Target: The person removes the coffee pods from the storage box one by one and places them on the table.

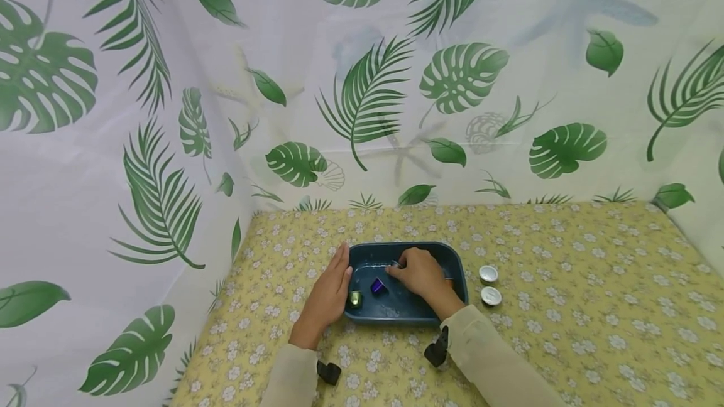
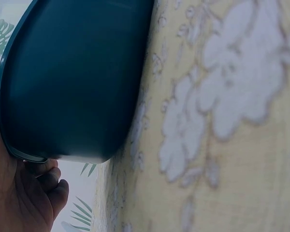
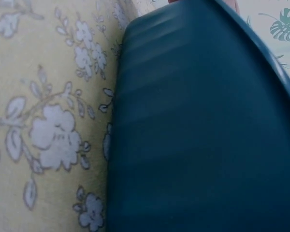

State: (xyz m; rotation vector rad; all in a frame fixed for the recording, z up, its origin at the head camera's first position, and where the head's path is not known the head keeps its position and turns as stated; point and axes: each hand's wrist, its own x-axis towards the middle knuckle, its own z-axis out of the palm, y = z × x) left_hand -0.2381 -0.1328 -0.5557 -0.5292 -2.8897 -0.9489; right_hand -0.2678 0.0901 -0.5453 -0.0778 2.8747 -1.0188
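Observation:
A dark blue tray (image 1: 401,319) sits on the table with coffee capsules in it. My left hand (image 1: 329,291) lies along its left rim with fingers straight; in the left wrist view that hand (image 2: 24,198) touches the rim. Inside the tray my right hand (image 1: 421,274) pinches a silvery capsule (image 1: 396,264), mostly covered by the fingers. A purple capsule (image 1: 378,286) lies tilted near the tray's middle, and a green-gold capsule (image 1: 355,298) stands at the left front corner. Part of an orange capsule (image 1: 449,282) shows behind the right wrist. The right wrist view holds only the tray's outer wall (image 3: 198,125).
Two capsules with pale lids, one farther back (image 1: 488,274) and one nearer (image 1: 491,296), are on the table just right of the tray. A yellow flowered cloth (image 1: 594,306) covers the table. Leaf-printed white sheeting (image 1: 396,112) hangs behind and at the left.

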